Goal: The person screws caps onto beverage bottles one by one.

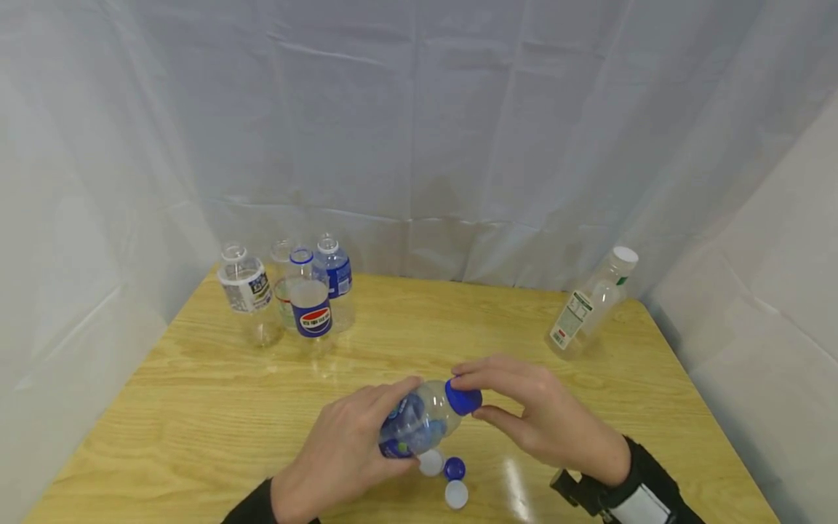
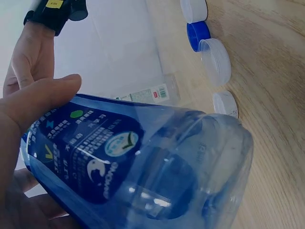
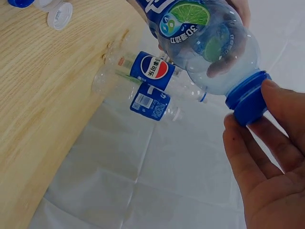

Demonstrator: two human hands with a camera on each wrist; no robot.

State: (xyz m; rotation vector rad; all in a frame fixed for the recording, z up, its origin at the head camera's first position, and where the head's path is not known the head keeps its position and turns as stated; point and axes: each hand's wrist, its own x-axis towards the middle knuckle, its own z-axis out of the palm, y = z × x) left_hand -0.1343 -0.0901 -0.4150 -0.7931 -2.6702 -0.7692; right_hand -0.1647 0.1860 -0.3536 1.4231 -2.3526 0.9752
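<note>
A clear plastic bottle (image 1: 432, 415) with a blue lime-printed label lies tilted in my left hand (image 1: 353, 440), its neck pointing right. The left fingers and thumb wrap round the labelled body, as the left wrist view also shows. On the bottle's mouth sits a blue cap (image 3: 250, 98), pinched between the thumb and fingers of my right hand (image 1: 530, 404). Just below the bottle on the table are loose caps: a white cap (image 1: 456, 495), a blue cap (image 1: 455, 469) and another white cap (image 1: 431, 462).
On the wooden table (image 1: 196, 437), several uncapped bottles cluster at the back left, among them a Pepsi-labelled bottle (image 1: 313, 313) and a white-labelled bottle (image 1: 252, 291). At the back right stands a clear bottle (image 1: 589, 306) with a white cap. Pale sheeting (image 1: 419, 145) hangs behind and beside the table.
</note>
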